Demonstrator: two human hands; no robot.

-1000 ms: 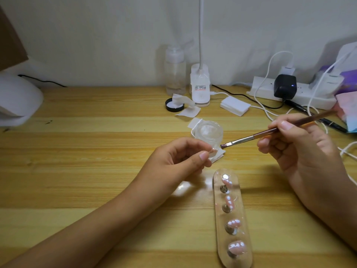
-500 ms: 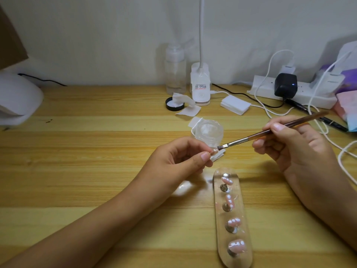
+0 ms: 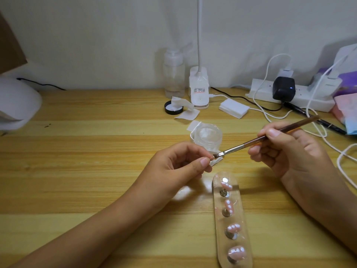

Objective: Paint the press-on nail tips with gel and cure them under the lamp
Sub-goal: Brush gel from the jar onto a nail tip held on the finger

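Both grips clamped: the right hand (image 3: pixel 286 149) pinches the brush (image 3: pixel 260 139), long axis slanting down-left, bristles touching the nail tip (image 3: pixel 211 157) pinched in the left hand (image 3: pixel 179 167).

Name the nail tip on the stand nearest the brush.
The top nail tip on the stand, just below the empty peg; the rest lie nearer the camera.
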